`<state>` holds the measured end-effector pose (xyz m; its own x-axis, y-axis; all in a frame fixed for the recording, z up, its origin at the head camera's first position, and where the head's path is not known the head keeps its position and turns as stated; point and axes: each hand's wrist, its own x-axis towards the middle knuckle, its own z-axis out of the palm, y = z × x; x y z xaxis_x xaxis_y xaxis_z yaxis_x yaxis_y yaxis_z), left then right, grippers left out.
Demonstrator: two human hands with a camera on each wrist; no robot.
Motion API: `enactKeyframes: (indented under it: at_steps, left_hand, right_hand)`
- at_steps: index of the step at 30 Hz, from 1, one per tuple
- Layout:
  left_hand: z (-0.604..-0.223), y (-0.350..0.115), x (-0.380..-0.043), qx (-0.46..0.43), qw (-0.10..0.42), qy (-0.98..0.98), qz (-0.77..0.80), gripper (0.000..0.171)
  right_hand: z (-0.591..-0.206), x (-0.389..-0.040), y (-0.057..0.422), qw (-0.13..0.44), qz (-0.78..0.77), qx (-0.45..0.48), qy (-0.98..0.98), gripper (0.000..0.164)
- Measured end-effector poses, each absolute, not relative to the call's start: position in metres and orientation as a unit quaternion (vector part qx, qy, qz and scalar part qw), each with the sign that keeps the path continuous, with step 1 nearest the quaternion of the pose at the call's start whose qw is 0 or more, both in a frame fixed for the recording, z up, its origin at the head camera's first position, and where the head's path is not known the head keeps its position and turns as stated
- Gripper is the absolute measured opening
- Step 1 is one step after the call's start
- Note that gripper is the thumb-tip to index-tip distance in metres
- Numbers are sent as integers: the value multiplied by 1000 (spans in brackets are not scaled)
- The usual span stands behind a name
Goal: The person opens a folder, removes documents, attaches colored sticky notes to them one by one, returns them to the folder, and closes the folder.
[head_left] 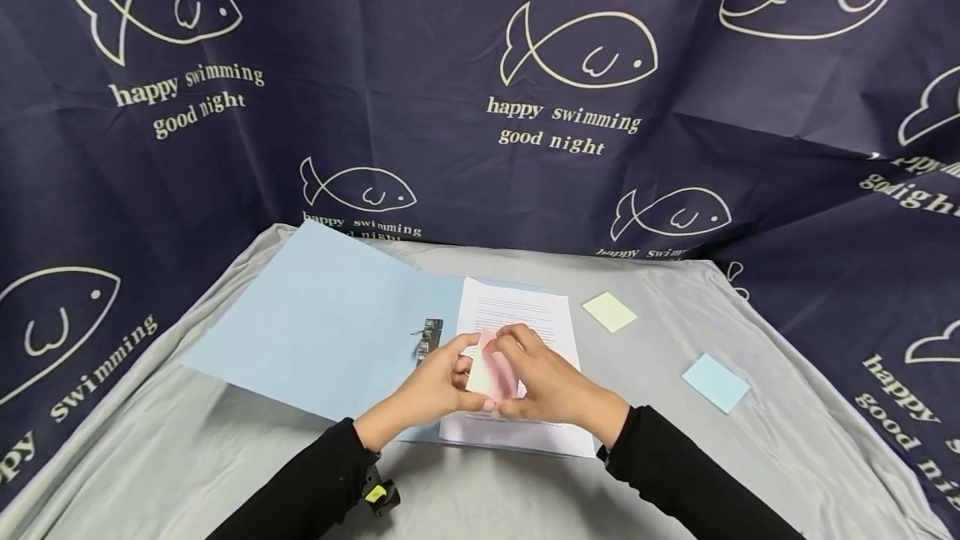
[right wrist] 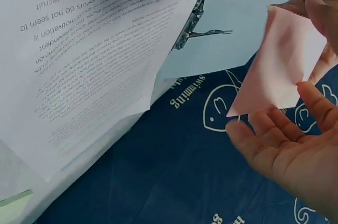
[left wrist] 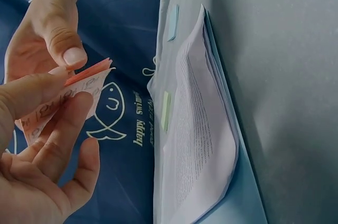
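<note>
A small pink sticky note pad is held up between both hands, above printed sheets. My left hand grips the pad by its side, thumb on one face and fingers on the other, as the left wrist view shows. Facing it, my right hand pinches the pink paper, which bows between the hands in the head view. In the right wrist view the pad's plain pink face shows. Under the hands, the sheets lie on the right side of an open blue folder.
A metal clip stands at the folder's inner spine. To the right lie a pale green sticky pad and a light blue one. Grey cloth covers the table; a dark fish-print curtain hangs around it.
</note>
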<state>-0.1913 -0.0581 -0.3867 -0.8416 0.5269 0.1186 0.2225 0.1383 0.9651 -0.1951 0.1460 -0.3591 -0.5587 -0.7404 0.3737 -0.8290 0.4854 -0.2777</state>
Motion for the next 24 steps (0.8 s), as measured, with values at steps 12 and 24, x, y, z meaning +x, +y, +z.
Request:
enactKeyframes:
  at_steps: [12, 24]
  left_hand:
    - [-398, -64, -194, 245, 154, 721, 630, 94]
    - [-401, -70, -202, 254, 131, 728, 623, 68]
  right_hand:
    - [-370, -197, 144, 95, 232, 448, -858, 66]
    - [-373, -204, 144, 118, 231, 469, -844, 37]
